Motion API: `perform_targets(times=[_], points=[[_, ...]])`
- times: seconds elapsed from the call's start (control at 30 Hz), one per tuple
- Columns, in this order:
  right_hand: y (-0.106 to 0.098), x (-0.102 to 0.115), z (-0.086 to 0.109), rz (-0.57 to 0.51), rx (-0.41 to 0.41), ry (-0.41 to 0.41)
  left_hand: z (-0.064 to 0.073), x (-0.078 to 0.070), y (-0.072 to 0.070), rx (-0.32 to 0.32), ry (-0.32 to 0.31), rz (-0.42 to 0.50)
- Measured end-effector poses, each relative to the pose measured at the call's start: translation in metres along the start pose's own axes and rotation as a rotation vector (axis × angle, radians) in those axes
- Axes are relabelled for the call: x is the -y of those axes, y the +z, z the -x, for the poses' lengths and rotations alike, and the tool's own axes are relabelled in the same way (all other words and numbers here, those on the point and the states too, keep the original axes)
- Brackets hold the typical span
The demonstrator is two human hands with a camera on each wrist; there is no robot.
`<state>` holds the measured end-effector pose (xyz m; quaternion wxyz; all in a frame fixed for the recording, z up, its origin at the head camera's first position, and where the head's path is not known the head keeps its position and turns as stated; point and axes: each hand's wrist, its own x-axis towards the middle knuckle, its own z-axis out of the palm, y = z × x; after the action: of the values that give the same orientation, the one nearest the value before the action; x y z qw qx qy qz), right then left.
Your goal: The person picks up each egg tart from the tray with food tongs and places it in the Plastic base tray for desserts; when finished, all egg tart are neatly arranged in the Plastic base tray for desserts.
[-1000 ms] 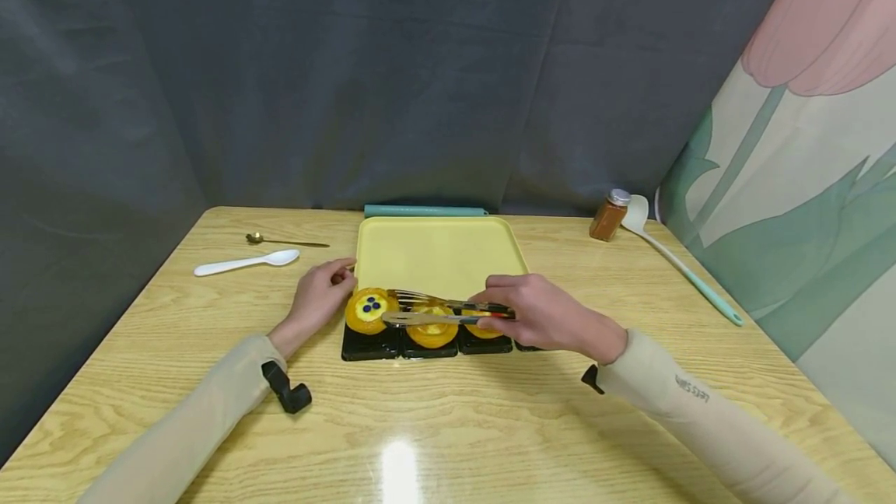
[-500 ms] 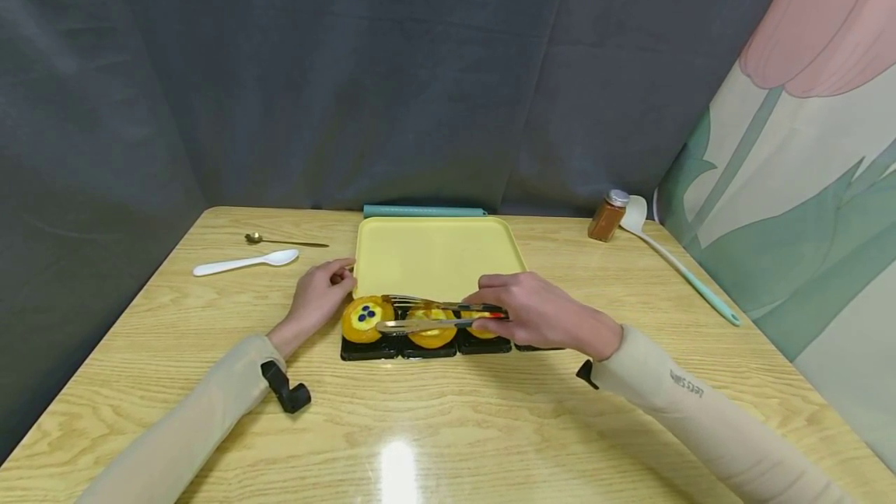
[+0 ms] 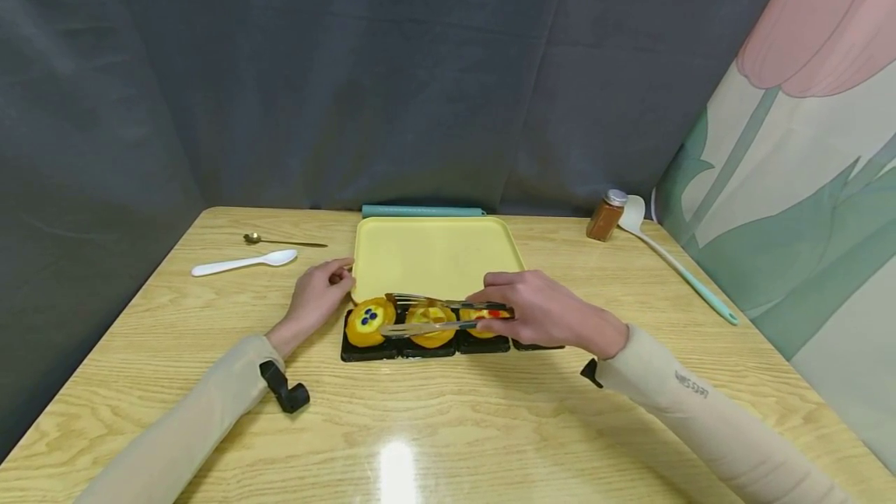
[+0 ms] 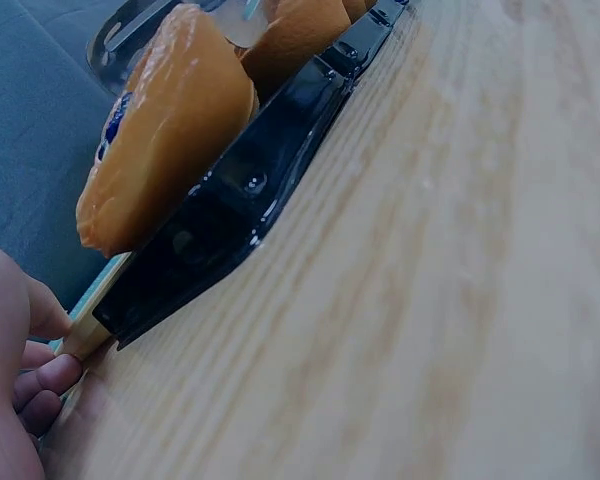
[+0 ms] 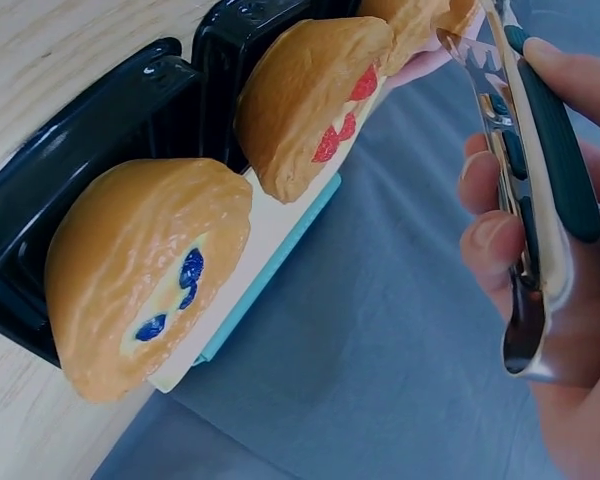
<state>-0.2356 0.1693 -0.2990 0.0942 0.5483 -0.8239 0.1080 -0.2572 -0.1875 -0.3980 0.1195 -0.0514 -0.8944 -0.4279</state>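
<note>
My left hand (image 3: 318,298) pinches the left edge of a yellow tray (image 3: 434,251) between thumb and fingers. With my right hand (image 3: 542,313) I grip metal food tongs (image 3: 434,327) that have dark green handle pads (image 5: 560,150). The tongs' heads reach left to the right side of an egg tart with blueberries (image 3: 365,330); how firmly they clamp it I cannot tell. That tart (image 4: 170,140) sits tilted on the leftmost black plastic compartment (image 3: 367,352). To its right a yellow-topped tart (image 3: 432,339) and one with red berries (image 5: 290,110) sit in compartments.
Another blueberry tart (image 5: 100,260) shows in the right wrist view. A teal rolled item (image 3: 423,211) lies behind the tray. Left are a white spoon (image 3: 245,262) and a small gold spoon (image 3: 280,241). Right stand a spice jar (image 3: 606,216) and a mint-handled ladle-like utensil (image 3: 689,276).
My right hand has lowered the tongs and the blueberry tart slightly, from over the tray's near edge onto the leftmost black compartment. My left hand stays at the tray's edge.
</note>
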Motion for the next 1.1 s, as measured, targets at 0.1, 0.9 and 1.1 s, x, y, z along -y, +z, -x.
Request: perform_targets(times=[0.1,0.9,1.1], points=[[0.0,-0.001,0.001,-0.011,-0.01,0.003,0.0,0.0,0.0,0.003,0.005,-0.004],[-0.001,-0.034,0.039,-0.061,-0.242,0.242,-0.001,0.002,0.001,0.003,0.007,0.001],[-0.001,-0.052,0.05,-0.004,-0.297,0.344,-0.001,0.003,0.002,0.001,0.006,0.001]])
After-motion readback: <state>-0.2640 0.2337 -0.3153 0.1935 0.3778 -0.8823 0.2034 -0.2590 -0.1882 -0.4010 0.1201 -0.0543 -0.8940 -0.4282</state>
